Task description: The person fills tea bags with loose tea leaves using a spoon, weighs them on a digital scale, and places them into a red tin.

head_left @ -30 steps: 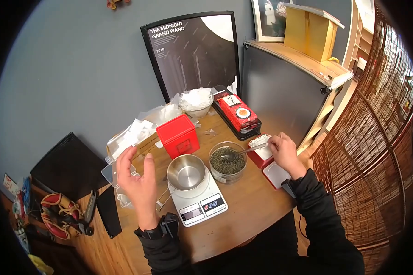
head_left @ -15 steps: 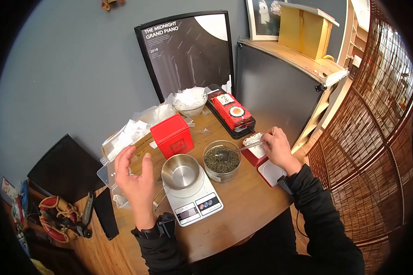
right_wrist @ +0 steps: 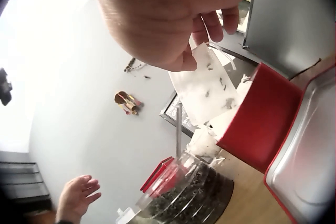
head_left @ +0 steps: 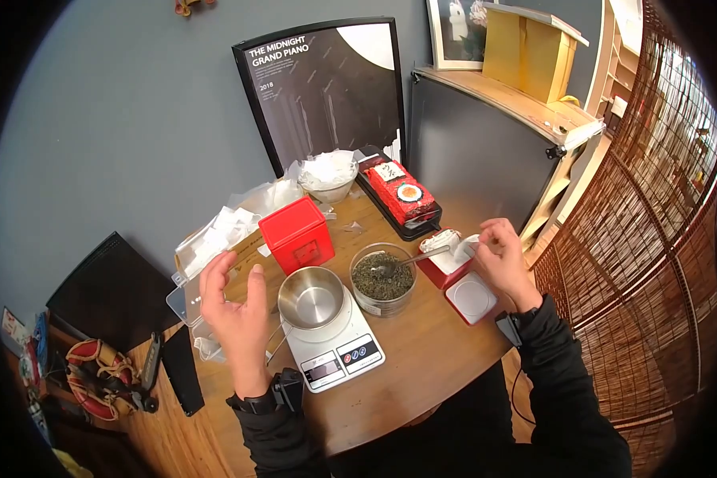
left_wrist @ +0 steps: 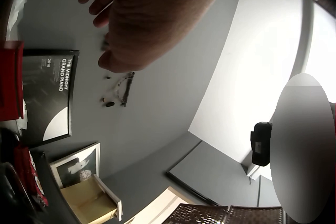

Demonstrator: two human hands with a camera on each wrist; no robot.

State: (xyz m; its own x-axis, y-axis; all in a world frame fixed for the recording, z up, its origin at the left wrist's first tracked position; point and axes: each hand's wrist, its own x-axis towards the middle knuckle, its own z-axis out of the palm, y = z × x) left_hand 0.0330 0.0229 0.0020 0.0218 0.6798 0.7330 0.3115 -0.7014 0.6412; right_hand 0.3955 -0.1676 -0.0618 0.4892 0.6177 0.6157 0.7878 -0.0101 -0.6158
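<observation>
My right hand [head_left: 506,259] pinches a small white tea bag [right_wrist: 202,85] between thumb and fingers. Dark specks of leaf show through it. Below it is a red tin [right_wrist: 260,116] of white bags, its lid [head_left: 471,298] folded open. To the left, a glass jar [head_left: 383,299] holds dried tea leaves [head_left: 374,279], and a metal spoon [head_left: 426,256] leans in it, its handle toward my right hand. My left hand [head_left: 237,315] is raised with thumb and fingers apart, holding nothing. Beside it, a steel pan [head_left: 311,297] sits on a white kitchen scale [head_left: 334,350].
Behind the pan stands a red box [head_left: 297,235]. Farther back are a bowl of white bags [head_left: 329,177] and a red package [head_left: 402,191] on a black tray. More white bags [head_left: 227,235] lie at the left. A wicker screen [head_left: 637,263] stands on the right.
My right hand has moved right, away from the end of the spoon's handle, with the white bag now showing at its fingertips. The spoon stays in the jar. My left hand barely moves.
</observation>
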